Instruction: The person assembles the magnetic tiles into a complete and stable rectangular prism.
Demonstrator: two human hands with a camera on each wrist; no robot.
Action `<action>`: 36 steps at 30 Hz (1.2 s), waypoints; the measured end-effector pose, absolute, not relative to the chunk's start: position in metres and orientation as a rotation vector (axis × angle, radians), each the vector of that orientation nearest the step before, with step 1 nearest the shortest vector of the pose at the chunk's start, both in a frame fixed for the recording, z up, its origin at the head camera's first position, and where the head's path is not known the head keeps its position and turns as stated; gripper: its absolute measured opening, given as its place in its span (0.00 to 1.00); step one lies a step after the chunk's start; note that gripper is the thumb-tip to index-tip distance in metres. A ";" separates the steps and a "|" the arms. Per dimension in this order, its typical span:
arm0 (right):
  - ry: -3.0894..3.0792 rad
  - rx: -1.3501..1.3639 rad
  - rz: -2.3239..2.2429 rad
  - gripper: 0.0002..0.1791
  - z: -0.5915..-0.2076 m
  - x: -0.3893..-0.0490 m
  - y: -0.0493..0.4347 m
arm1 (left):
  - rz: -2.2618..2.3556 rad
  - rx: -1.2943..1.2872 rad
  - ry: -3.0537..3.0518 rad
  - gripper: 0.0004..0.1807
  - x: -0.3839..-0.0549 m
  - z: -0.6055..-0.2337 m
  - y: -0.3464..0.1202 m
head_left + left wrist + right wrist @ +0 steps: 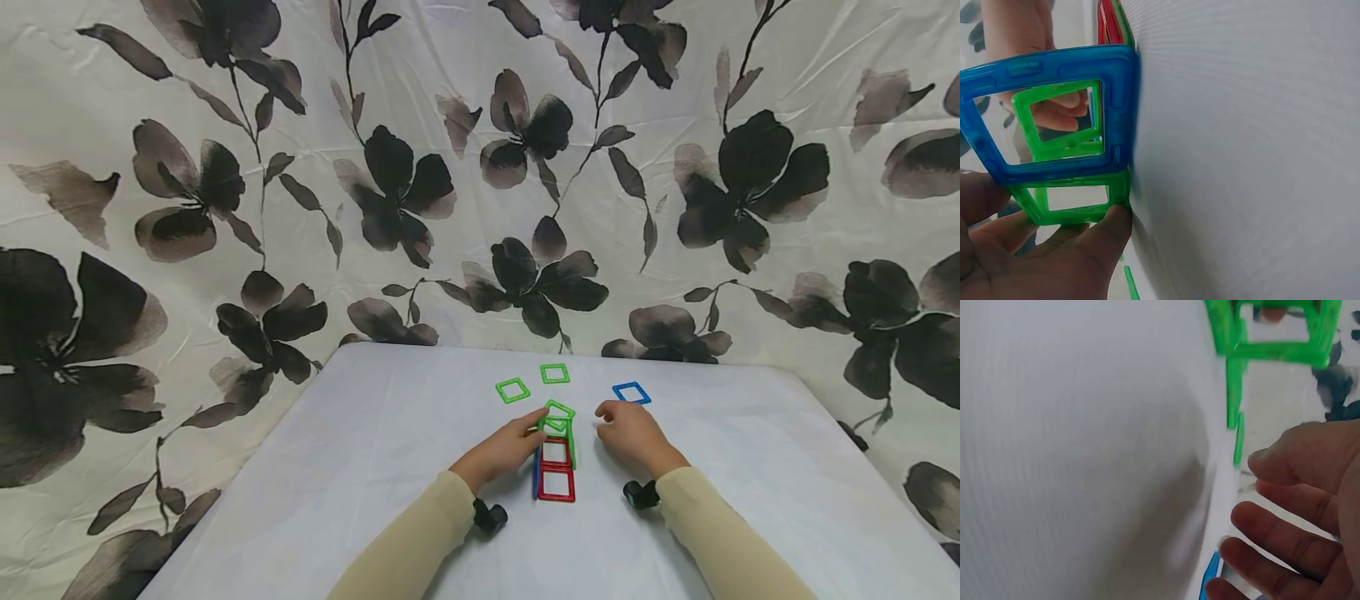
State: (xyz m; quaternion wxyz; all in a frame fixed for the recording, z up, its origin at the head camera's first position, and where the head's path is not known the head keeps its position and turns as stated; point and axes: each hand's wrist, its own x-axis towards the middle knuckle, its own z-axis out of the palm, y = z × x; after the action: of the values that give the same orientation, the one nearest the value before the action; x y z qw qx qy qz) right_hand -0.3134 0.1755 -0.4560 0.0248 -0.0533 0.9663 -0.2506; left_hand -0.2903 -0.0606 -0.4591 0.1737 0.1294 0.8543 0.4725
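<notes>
My left hand [504, 450] is at the left side of a small build of square magnetic tiles. In the left wrist view, its fingertips hold a green tile frame [1066, 219] by opposite corners, beside a blue tile [1120, 112] standing upright. Two red tiles [557, 498] make up the near part of the build, with another green tile [573, 454] along their right side. A tilted green tile [561, 405] shows at the far end. My right hand [632, 435] hovers to the right, fingers loosely bent, with nothing in its grasp.
Two loose green tiles [555, 382] lie farther back on the white table [337, 483]. A loose blue tile [627, 385] is just beyond my right hand. Behind the table hangs a floral cloth [450, 308]. Each wrist wears a black camera [491, 517].
</notes>
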 end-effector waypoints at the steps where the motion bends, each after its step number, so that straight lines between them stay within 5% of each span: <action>1: 2.992 -0.170 -0.753 0.17 -0.456 -0.315 0.177 | 1.343 0.370 2.421 0.29 -0.290 -0.459 -0.060; 36: 2.999 -0.125 -0.500 0.22 -0.457 -0.345 0.216 | 1.345 0.395 2.422 0.29 -0.290 -0.460 -0.061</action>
State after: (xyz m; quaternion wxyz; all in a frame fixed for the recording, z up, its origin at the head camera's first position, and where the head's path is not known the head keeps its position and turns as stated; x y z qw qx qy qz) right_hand -0.3449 0.2156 -0.4568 0.0494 -0.0411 0.9844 -0.1640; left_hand -0.2904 -0.0612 -0.4598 0.1708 0.1392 0.8528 0.4735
